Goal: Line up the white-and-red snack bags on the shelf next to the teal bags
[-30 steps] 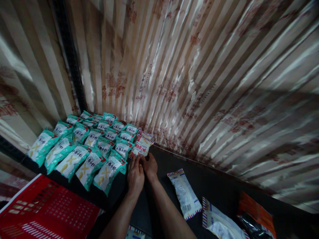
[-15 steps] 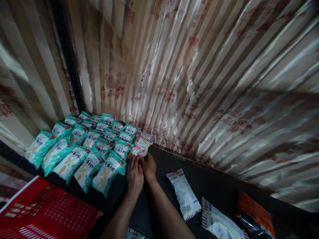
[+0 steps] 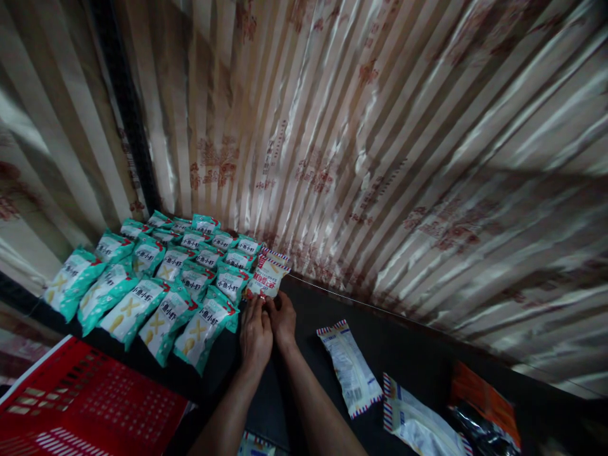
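A white snack bag with red lettering and a red-and-blue striped edge stands upright at the right end of the rows of teal bags. My left hand grips its lower left edge, fingers pressed together. Close beside it, my right hand has its fingers closed on the lower right of the same bag. Touching the left side is a teal-and-white snack bag, one of several lined up in slanting rows. The bag's lower edge is hidden behind my fingers.
A red perforated basket is at the lower left. Right of my arms, two striped-edge bags and an orange-and-black packet lie on the black surface. Wrinkled printed sheeting hangs behind, with a dark post.
Both hands and the white bag stay in nearly the same place, with only slight finger movement. The whole view has shifted slightly.
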